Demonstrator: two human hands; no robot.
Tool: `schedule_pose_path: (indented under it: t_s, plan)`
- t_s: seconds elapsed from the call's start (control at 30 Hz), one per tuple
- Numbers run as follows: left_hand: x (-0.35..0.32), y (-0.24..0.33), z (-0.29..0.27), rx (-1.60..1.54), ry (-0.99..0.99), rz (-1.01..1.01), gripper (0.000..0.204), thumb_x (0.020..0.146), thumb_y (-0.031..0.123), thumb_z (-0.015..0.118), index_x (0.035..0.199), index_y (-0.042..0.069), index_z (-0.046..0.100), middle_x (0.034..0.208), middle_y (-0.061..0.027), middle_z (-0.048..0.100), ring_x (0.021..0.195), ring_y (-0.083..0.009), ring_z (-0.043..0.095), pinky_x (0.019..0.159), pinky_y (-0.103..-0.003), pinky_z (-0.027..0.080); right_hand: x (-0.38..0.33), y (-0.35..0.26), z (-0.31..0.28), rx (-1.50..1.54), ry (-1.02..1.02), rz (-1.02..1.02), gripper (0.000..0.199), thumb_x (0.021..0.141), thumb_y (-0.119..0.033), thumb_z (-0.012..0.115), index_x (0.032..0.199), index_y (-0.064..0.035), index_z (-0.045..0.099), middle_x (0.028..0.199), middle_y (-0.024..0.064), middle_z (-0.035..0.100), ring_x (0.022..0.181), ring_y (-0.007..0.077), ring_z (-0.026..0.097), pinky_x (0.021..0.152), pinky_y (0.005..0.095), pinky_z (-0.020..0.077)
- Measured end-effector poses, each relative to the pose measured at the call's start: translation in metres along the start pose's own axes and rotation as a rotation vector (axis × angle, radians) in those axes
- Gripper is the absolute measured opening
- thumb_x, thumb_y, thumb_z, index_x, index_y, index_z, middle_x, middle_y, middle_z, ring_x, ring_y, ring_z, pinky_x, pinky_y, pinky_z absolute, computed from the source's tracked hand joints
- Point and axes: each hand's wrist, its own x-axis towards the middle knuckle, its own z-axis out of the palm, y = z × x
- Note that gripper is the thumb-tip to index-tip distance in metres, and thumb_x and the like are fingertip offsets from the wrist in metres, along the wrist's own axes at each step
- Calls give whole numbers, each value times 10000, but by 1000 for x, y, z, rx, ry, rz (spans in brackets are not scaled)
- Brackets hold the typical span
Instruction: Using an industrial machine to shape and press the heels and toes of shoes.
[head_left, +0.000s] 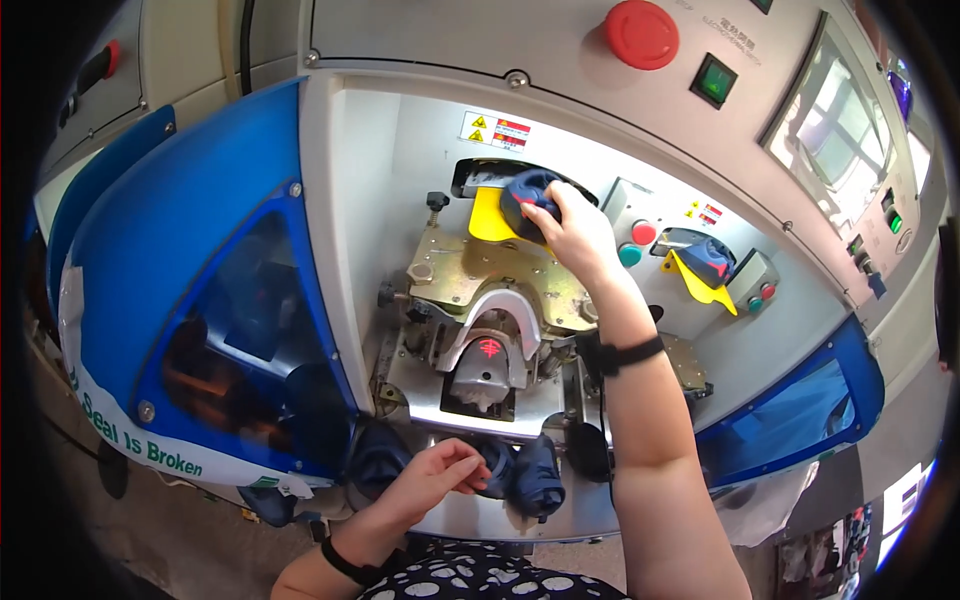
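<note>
My right hand (pixel 565 225) reaches up to the back of the machine's recess, its fingers closed on a navy shoe upper (pixel 527 195) with red marks. That upper sits against a yellow plate (pixel 490 215) below a dark slot. Lower down, my left hand (pixel 440 475) is loosely curled, thumb by the fingertips, with nothing seen in it. It is beside several navy shoe uppers on the front ledge, one of them a bundled upper (pixel 537 478). Between my hands stands a metal mould (pixel 480 370) with a curved silver clamp (pixel 505 310) and red light on it.
A second navy upper (pixel 705 262) sits on another yellow plate (pixel 700 285) to the right. Red and green buttons (pixel 636 243) stand between the two stations. Blue guards (pixel 200 280) flank the recess. Above are a red stop knob (pixel 642 34) and a screen (pixel 835 105).
</note>
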Motion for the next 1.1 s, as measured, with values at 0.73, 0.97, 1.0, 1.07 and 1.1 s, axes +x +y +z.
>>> schedule_pose_path:
  t_s: [0.73, 0.97, 1.0, 1.07, 1.1]
  plan:
    - [66, -27, -14, -562, 98, -52, 277, 1004, 299, 530, 1153, 69, 568, 1004, -29, 640, 939, -160, 643, 869, -336, 546, -238, -80, 36, 124, -183, 114, 227, 812, -218, 680, 861, -42, 545, 836, 117, 505, 772, 313, 506, 647, 406, 433]
    - [69, -22, -15, -511, 148, -63, 340, 983, 347, 559, 1149, 50, 579, 1032, -68, 648, 943, -169, 644, 848, -332, 553, -234, -81, 40, 136, -193, 134, 235, 807, -207, 686, 866, -27, 547, 849, 122, 511, 787, 324, 501, 673, 410, 426]
    - [69, -21, -16, -529, 157, -61, 347, 980, 352, 562, 1146, 48, 581, 1035, -72, 649, 945, -174, 646, 845, -333, 554, -233, -81, 40, 140, -191, 136, 236, 807, -208, 686, 860, -28, 543, 843, 123, 506, 786, 324, 499, 672, 411, 424]
    - [70, -21, -16, -504, 166, -58, 358, 976, 360, 569, 1143, 44, 579, 1042, -80, 651, 953, -183, 649, 838, -332, 557, -232, -80, 41, 143, -189, 140, 238, 808, -210, 686, 853, -29, 539, 837, 123, 502, 785, 324, 498, 670, 413, 421]
    - [71, -21, -15, -513, 179, -57, 355, 976, 359, 569, 1139, 44, 579, 1045, -83, 652, 956, -184, 650, 834, -331, 557, -232, -79, 41, 151, -188, 135, 239, 808, -212, 686, 850, -30, 538, 835, 124, 499, 785, 325, 499, 672, 416, 422]
